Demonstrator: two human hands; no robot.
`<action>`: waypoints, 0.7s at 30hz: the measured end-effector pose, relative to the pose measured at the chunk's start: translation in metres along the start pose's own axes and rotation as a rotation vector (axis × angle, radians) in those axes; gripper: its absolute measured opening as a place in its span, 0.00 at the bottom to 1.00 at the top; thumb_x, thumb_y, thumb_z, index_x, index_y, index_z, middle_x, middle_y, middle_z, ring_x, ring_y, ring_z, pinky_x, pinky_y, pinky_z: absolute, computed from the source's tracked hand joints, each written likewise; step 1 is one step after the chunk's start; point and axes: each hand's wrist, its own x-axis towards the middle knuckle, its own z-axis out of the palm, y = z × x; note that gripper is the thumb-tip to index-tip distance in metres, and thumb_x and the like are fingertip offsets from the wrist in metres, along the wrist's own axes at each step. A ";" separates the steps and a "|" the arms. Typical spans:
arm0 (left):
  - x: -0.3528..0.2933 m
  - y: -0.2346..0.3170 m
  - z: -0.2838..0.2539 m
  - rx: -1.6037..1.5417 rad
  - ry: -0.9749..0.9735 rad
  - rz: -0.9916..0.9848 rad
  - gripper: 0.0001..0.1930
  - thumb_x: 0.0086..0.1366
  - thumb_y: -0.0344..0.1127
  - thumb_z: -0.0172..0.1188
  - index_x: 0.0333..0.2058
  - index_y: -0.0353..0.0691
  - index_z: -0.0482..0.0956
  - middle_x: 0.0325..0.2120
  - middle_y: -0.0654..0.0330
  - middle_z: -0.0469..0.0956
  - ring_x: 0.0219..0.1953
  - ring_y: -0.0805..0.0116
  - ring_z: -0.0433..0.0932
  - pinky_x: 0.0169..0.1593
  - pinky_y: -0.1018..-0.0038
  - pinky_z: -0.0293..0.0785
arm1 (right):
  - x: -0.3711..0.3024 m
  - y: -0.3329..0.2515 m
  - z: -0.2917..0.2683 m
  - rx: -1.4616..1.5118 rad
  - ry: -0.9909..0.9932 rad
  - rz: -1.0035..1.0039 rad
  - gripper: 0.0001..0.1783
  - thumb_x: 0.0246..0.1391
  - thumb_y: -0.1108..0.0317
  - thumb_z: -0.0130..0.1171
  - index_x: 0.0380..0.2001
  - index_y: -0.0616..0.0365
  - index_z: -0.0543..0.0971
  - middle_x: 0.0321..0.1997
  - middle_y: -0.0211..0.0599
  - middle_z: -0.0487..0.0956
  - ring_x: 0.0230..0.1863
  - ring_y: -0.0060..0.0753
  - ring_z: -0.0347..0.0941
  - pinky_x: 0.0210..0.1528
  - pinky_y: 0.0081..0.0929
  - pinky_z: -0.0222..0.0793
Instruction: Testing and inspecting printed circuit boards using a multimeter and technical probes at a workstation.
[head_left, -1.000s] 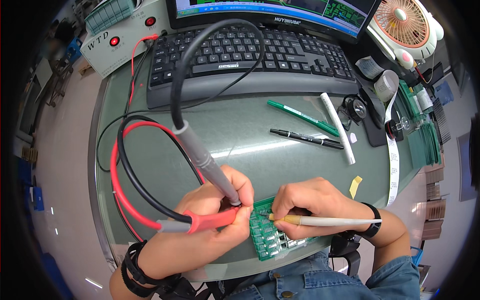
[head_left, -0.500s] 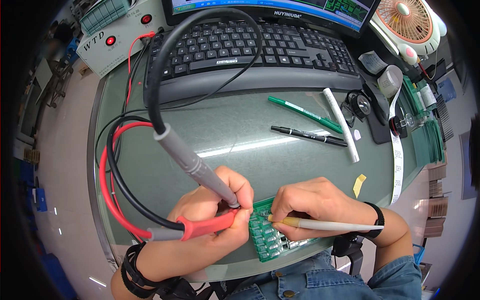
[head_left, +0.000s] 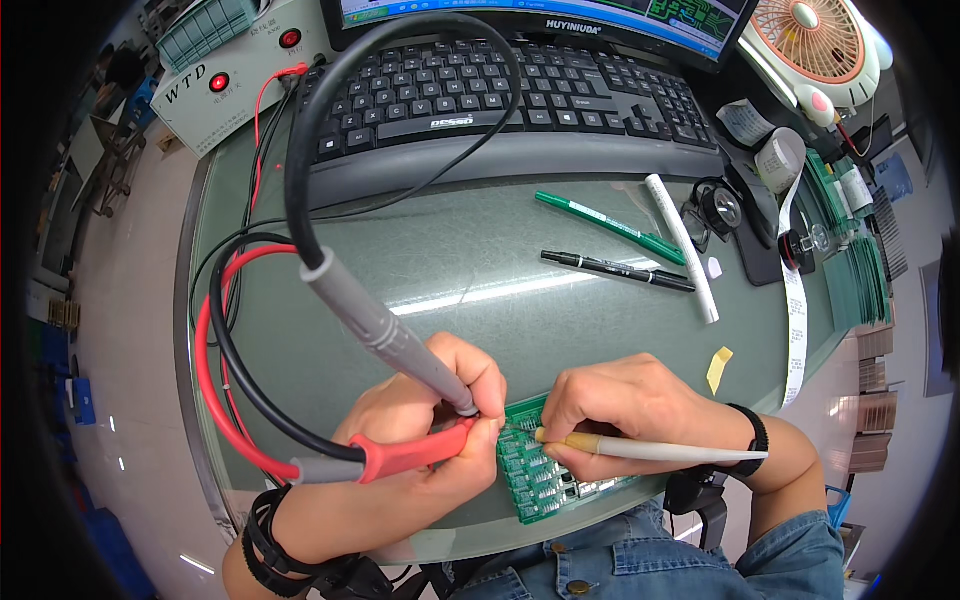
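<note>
A green circuit board [head_left: 522, 480] with rows of repeated small sections lies near the front edge of the table, between my hands. My left hand [head_left: 455, 400] is closed around two test probes at the board's left edge: a grey probe [head_left: 385, 325] on a thick black cable and a red probe [head_left: 415, 452] on a red lead. Their tips are hidden by my fingers. My right hand [head_left: 625, 405] pinches a slim white tapered stick [head_left: 665, 452] with a tan section, held over the board's upper right part. Its working end is too small to make out.
Behind lie a black keyboard [head_left: 510, 110] and a monitor [head_left: 560, 18]. A green pen [head_left: 610, 228], black marker [head_left: 615, 271] and white tube [head_left: 682, 250] rest on the table. Farther right are a paper strip [head_left: 794, 330] and fan [head_left: 808, 48]; a tester box [head_left: 235, 75] stands back left.
The rear end of the grey probe and its black cable have shifted slightly left. My hands, the white stick and the circuit board look the same.
</note>
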 end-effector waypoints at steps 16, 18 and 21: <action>0.000 0.000 0.001 0.015 0.000 0.008 0.09 0.60 0.20 0.53 0.36 0.39 0.65 0.32 0.61 0.72 0.37 0.76 0.72 0.41 0.77 0.71 | 0.000 -0.001 0.004 -0.075 0.031 -0.045 0.12 0.44 0.76 0.63 0.29 0.53 0.70 0.23 0.30 0.73 0.22 0.35 0.72 0.21 0.29 0.65; 0.000 0.000 0.000 0.022 0.002 0.009 0.09 0.60 0.20 0.53 0.36 0.39 0.65 0.32 0.61 0.72 0.37 0.76 0.72 0.41 0.77 0.71 | 0.000 -0.001 0.004 -0.081 0.029 -0.048 0.11 0.44 0.76 0.63 0.29 0.53 0.70 0.23 0.30 0.73 0.22 0.35 0.72 0.21 0.29 0.65; -0.001 0.001 0.000 0.024 0.006 -0.003 0.09 0.60 0.20 0.53 0.36 0.39 0.65 0.32 0.61 0.72 0.37 0.76 0.72 0.42 0.77 0.71 | 0.001 0.000 0.004 -0.090 0.025 -0.051 0.11 0.45 0.75 0.63 0.29 0.53 0.70 0.23 0.30 0.73 0.22 0.35 0.73 0.21 0.29 0.65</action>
